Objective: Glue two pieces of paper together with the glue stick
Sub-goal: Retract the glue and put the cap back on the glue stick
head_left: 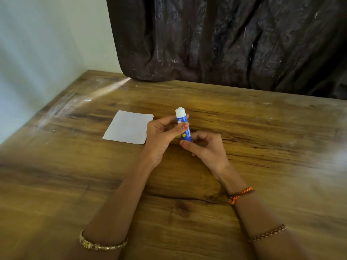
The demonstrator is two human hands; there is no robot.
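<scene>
Blue plastic with a white exposed tip, the glue stick (183,125) stands nearly upright above the wooden table (244,147), uncapped, held between both hands near the middle of the tabletop. The left hand (161,136) wraps its fingers around the upper part of the tube, the thumb lying across the front of the blue label with a red-painted nail showing. The right hand (204,147) curls around the lower end of the tube, its thumb tip touching the base and the other fingers bent behind it. A small yellow shape shows just beside the tube under the left hand's fingers; whether it is the cap or part of the label cannot be told. The white paper (128,129) lies flat on the table just to the left of the left hand, with a second edge peeking out along its far and right sides, so two sheets seem stacked slightly askew. A gold bangle (101,244) circles the left forearm, an orange thread band (239,195) sits at the right wrist, and a beaded bracelet (268,233) lies further down the right forearm. A dark crinkled curtain (225,40) hangs behind the far edge of the table, beside a pale wall (47,44).
</scene>
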